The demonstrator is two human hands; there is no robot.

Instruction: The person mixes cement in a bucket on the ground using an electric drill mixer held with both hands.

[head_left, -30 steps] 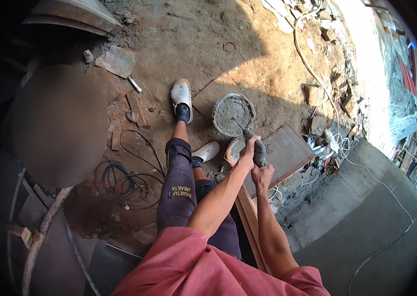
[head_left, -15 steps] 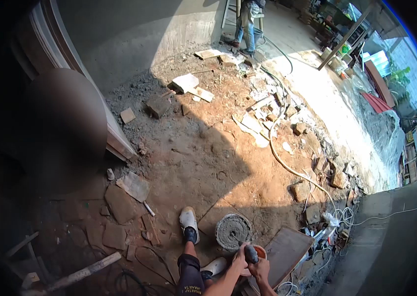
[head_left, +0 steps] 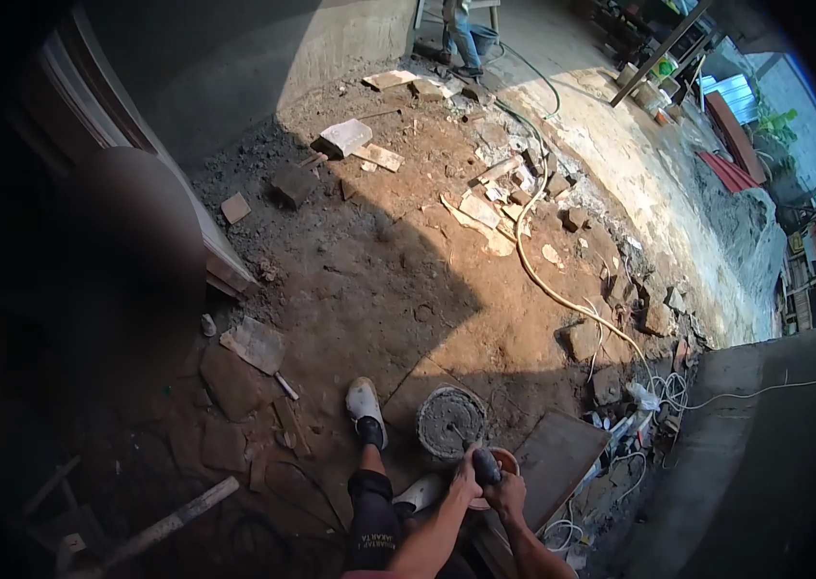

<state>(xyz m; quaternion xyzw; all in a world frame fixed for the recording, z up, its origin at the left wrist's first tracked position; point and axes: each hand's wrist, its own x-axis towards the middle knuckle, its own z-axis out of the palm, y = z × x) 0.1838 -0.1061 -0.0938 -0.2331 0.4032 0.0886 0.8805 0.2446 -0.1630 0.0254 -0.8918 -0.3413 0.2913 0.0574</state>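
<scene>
A bucket of wet grey mortar [head_left: 449, 422] stands on the dirt in front of my feet. Its surface is ringed with swirls around a small hollow. Both my hands are closed around a dark power drill [head_left: 486, 467] at the bucket's near right edge; a thin shaft runs from it toward the mortar. My left hand [head_left: 467, 477] grips its left side, and my right hand [head_left: 506, 492] wraps its near right side. Under the hands, an orange-pink tub [head_left: 506, 461] is partly hidden by them.
A brown board [head_left: 562, 463] lies right of the tub. Broken stones [head_left: 582, 340], a hose [head_left: 543, 280] and tangled white cable [head_left: 670, 391] run along the right. A trowel-like flat piece [head_left: 254, 344] lies left. Another person [head_left: 461, 39] stands at the back.
The view has shifted slightly, so the ground and the other person sit a little higher and further left. Both hands keep their hold on the drill over the bucket's edge.
</scene>
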